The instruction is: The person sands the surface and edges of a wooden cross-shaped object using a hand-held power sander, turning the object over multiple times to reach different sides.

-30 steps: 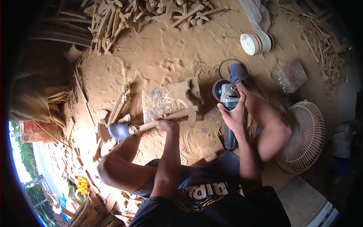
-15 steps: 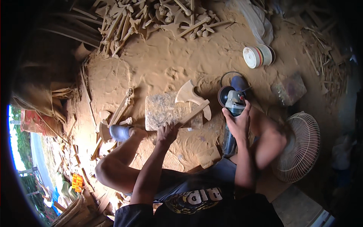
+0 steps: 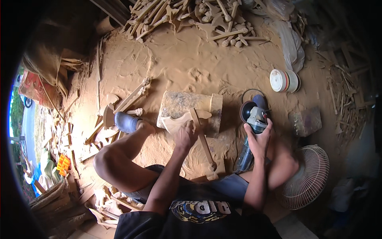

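Observation:
My left hand (image 3: 185,135) is closed around a carved wooden axe (image 3: 203,142), whose pale double-bladed head lies across a worn, dusty block (image 3: 181,101). The axe's handle slants down toward my lap, its knobbed end near a smaller wood block (image 3: 213,169). In my right hand (image 3: 259,139) is an angle grinder (image 3: 256,119) with a dark round disc (image 3: 247,111) at its far end. The grinder rests upright by my right leg, apart from the axe. Whether the disc is spinning cannot be told.
Sawdust covers the floor (image 3: 171,63). A heap of carved wooden pieces (image 3: 227,24) lies at the far side, with more wooden axes (image 3: 127,97) by my left foot. A white bucket (image 3: 284,81) lies tipped at right. A fan (image 3: 306,177) stands beside my right knee.
The axe has turned: its handle, which pointed up and right, now points down toward me, and its head lies left on the block. The grinder stays in my right hand. The view has shifted.

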### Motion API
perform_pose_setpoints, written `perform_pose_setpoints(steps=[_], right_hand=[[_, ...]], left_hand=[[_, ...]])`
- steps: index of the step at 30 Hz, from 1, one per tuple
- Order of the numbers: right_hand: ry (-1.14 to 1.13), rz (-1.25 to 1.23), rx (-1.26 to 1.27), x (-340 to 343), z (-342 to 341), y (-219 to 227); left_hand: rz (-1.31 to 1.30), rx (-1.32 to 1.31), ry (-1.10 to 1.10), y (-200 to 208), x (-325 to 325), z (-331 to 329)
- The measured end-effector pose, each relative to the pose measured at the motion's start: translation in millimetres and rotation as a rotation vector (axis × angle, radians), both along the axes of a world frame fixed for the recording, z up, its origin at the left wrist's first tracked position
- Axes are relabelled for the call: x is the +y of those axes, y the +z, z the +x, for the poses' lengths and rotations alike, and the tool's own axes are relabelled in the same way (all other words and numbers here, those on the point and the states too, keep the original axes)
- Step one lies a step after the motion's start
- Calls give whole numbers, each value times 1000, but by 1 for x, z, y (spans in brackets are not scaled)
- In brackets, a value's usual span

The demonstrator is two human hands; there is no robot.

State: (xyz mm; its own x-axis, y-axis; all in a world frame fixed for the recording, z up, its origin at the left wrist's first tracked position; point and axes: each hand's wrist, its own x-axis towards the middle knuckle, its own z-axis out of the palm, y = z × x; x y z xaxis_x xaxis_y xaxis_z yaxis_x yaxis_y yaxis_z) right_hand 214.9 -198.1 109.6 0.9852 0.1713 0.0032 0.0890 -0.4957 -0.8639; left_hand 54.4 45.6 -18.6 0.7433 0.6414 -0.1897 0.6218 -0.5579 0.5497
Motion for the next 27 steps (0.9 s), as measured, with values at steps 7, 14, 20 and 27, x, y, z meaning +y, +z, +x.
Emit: perform_pose_setpoints(steps=[7,14,20,27], right_hand=[[161,-105,-35,24,6,-5],[417,-476,-12,84,-3,6],[475,-297,-129,112,-17,-39],[613,-525,-49,158,-17,-31]], left_hand=[[286,134,-411,-25,89,-5],[240,86,-475,-31,96,-5],[484,-73,-184,-42,92,-3],[197,-128,-285,-36,111,-6]])
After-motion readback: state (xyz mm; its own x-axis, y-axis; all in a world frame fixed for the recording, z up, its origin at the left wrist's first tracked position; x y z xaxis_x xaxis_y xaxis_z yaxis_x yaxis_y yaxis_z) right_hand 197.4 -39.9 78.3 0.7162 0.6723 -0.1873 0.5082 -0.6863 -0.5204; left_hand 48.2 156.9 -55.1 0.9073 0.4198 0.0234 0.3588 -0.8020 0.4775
